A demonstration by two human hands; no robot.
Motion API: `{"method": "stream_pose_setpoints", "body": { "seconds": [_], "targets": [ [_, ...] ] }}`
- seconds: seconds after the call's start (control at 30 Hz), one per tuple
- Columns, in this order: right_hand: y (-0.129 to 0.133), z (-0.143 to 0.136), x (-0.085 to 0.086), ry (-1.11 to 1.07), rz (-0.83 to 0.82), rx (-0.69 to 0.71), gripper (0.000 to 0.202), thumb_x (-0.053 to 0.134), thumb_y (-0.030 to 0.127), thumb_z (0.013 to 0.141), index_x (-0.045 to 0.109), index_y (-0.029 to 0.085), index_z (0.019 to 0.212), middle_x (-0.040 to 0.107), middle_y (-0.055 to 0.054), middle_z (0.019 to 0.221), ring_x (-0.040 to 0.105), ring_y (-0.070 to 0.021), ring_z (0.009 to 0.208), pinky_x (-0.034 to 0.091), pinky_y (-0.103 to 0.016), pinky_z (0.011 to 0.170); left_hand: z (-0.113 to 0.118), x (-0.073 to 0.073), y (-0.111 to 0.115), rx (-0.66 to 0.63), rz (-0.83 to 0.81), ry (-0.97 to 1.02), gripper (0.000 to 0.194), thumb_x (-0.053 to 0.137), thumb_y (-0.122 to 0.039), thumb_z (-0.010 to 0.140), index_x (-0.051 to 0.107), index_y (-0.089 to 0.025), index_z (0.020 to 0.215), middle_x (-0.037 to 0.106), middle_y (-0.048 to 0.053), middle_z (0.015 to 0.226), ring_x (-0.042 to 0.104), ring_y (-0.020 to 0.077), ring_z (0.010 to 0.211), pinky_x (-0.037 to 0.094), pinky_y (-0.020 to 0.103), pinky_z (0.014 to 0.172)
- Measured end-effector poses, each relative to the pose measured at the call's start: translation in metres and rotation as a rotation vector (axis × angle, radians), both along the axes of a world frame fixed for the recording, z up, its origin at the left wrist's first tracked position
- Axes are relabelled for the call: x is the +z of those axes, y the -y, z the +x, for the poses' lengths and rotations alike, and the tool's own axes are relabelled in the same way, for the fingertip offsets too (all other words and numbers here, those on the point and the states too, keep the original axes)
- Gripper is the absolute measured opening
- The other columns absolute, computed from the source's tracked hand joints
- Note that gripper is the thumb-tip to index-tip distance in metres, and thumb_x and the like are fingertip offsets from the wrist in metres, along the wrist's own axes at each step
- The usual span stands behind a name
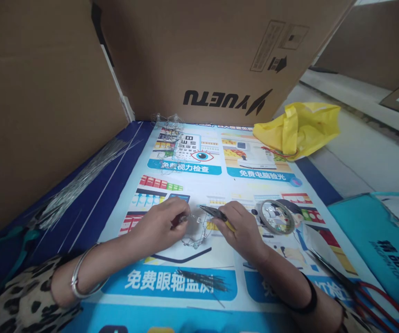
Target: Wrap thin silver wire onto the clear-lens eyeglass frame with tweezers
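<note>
My left hand is closed, pinching one end of a thin wire strand with clear beads. The strand curves down between both hands over the printed sheet. In my right hand are pliers with yellow handles, their dark jaws pointing left toward the strand. The jaw tips lie beside the wire; whether they touch it is too small to tell. Right of my right hand sits a round dish with small beads inside. A bundle of short dark wires lies below my hands.
Long silvery wires and teal-handled scissors lie at left. Red-handled scissors and a teal bag are at right. Tangled beaded wire lies at the back, a yellow bag at back right. Cardboard stands behind.
</note>
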State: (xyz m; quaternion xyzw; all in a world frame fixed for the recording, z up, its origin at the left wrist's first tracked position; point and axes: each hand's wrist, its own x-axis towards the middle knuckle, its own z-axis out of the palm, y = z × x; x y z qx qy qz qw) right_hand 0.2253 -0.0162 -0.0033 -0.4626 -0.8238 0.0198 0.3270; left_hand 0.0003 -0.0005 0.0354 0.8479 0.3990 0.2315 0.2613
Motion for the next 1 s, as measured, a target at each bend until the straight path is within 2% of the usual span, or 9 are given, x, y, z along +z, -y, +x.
{"method": "stream_pose_setpoints", "body": {
  "seconds": [0.27,0.53,0.83,1.0],
  "targets": [
    [0.0005,0.0017,-0.0016,-0.023,0.037,-0.024,0.016,0.051,0.032,0.085,0.056,0.017,0.086,0.058,-0.007,0.077,0.051,-0.0187,0.075,0.044,-0.029,0.064,0.0010,-0.0024,0.0013,0.017,0.064,-0.063,0.008,0.045,-0.011,0.077,0.049,-0.017,0.078,0.051,-0.001,0.069,0.049,0.0119,0.063,0.037,0.023,0.056],
    [0.0019,-0.0006,0.0032,-0.018,0.046,0.001,0.015,0.051,0.030,0.085,0.055,0.016,0.083,0.057,-0.007,0.075,0.050,-0.0183,0.073,0.043,-0.029,0.063,-0.0011,-0.0068,0.0023,0.089,0.082,-0.140,0.007,0.052,-0.015,0.077,0.050,-0.019,0.083,0.055,-0.003,0.067,0.051,0.0110,0.058,0.036,0.021,0.053],
    [0.0029,-0.0005,0.0009,0.006,0.046,0.001,0.015,0.051,0.031,0.085,0.057,0.017,0.084,0.057,-0.007,0.075,0.050,-0.0182,0.074,0.043,-0.029,0.063,-0.0017,-0.0041,0.0073,0.152,0.284,-0.198,0.002,0.051,-0.022,0.081,0.051,-0.019,0.081,0.055,-0.004,0.061,0.051,0.0109,0.052,0.034,0.022,0.051],
    [0.0026,-0.0007,0.0010,0.017,0.061,-0.008,0.015,0.051,0.031,0.085,0.057,0.017,0.084,0.057,-0.007,0.076,0.050,-0.0182,0.074,0.044,-0.029,0.064,-0.0001,-0.0023,0.0084,0.143,0.362,-0.188,0.007,0.047,-0.022,0.083,0.051,-0.019,0.079,0.055,-0.003,0.060,0.050,0.0103,0.051,0.035,0.022,0.050]
  ]
}}
